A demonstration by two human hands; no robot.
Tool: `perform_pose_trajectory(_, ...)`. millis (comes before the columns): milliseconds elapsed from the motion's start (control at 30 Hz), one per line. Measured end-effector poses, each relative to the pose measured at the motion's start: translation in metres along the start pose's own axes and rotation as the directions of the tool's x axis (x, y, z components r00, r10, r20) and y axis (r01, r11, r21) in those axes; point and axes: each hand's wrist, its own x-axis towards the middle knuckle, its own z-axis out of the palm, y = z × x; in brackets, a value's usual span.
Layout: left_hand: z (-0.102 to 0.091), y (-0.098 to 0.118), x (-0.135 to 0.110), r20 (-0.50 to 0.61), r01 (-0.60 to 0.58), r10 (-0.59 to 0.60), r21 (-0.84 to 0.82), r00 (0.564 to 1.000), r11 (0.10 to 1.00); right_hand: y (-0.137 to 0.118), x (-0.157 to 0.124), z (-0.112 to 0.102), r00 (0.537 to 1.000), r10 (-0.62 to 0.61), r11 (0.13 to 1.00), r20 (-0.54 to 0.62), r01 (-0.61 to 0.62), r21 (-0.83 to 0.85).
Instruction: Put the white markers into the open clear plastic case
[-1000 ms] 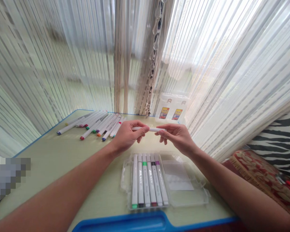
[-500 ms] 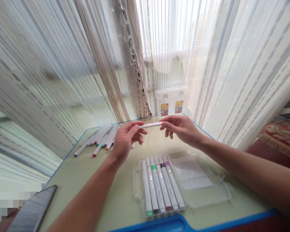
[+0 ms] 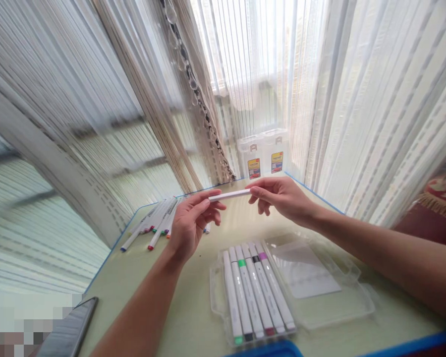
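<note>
A white marker (image 3: 229, 195) is held level between my two hands above the table. My left hand (image 3: 193, 218) pinches its left end, and my right hand (image 3: 278, 196) grips its right end. Below them lies an opened clear plastic case (image 3: 216, 292). Several white markers (image 3: 258, 292) lie side by side in its left half, some with green, black or purple bands. The case's lid (image 3: 334, 310) is folded out to the right, with a white card (image 3: 306, 270) in it. Left of my left hand, a loose pile of markers (image 3: 156, 220) lies on the table.
Two clear cases with yellow labels (image 3: 263, 153) stand upright at the table's far edge. A dark-screened device (image 3: 72, 327) lies at the lower left. String curtains (image 3: 141, 99) hang behind the blue-edged table (image 3: 134, 277). Red patterned cloth (image 3: 442, 193) is at the right.
The marker has turned in my fingers, so the print on its side no longer shows. Both hands stay on its ends. The view has shifted slightly.
</note>
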Motion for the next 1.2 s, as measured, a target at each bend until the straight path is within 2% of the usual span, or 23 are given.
perform_pose_trajectory(200, -0.001, -0.002, -0.001, 0.003, -0.035, 0.035, 0.041, 0.999, 0.999, 0.002, -0.001, -0.001, 1.000, 0.016, 1.000, 0.015, -0.016, 0.010)
perform_pose_trajectory(400, -0.002, -0.008, 0.000, -0.054, -0.005, 0.013, 0.143, 0.998, 0.990, -0.003, -0.002, 0.000, 1.000, 0.012, 1.000, 0.006, -0.012, -0.014)
perform_pose_trajectory(700, 0.001, -0.015, 0.003, -0.035, -0.010, 0.020, 0.272, 0.999, 0.962, -0.003, -0.006, 0.005, 0.999, -0.011, 0.995, 0.050, 0.016, -0.095)
perform_pose_trajectory(833, 0.005, -0.020, 0.001, -0.009, -0.008, 0.013, 0.386, 1.000, 0.923, 0.000, -0.008, 0.008, 0.999, 0.011, 0.990, 0.052, -0.003, -0.138)
perform_pose_trajectory(967, 0.009, -0.029, -0.001, 0.024, -0.074, 0.071, 0.505, 0.997, 0.860, -0.001, -0.011, 0.011, 0.995, 0.076, 0.984, 0.066, -0.064, -0.166)
perform_pose_trajectory(1200, 0.014, -0.035, -0.001, 0.092, -0.103, 0.078, 0.309, 0.993, 0.946, -0.003, -0.014, 0.015, 0.986, 0.129, 0.982, 0.103, -0.113, -0.153)
